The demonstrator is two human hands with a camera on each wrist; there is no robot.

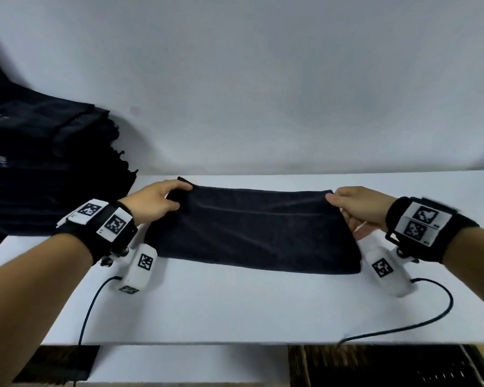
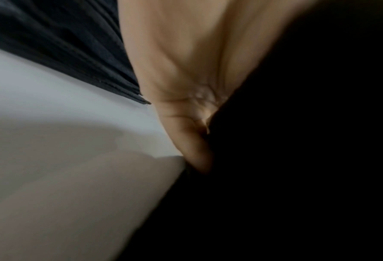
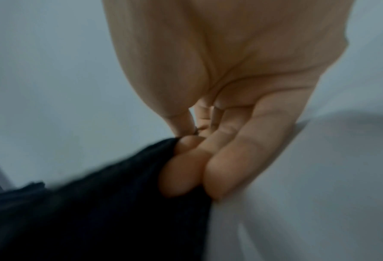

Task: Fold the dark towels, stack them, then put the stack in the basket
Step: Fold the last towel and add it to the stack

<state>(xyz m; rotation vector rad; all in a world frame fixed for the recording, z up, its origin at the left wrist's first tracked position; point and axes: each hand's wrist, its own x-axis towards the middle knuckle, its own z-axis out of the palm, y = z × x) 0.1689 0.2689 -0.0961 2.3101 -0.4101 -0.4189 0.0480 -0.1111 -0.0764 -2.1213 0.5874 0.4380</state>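
Observation:
A dark towel lies folded into a long band across the white table. My left hand pinches its far left corner, lifted a little off the table. My right hand pinches the far right corner between thumb and fingers. In the right wrist view the fingers curl into the dark cloth. In the left wrist view the towel fills the right side and hides most of my left hand's fingers.
A pile of dark towels sits at the left end of the table, its layered edges close to my left hand. A grey wall stands behind. Two cables trail over the table's front edge. A dark woven basket shows below.

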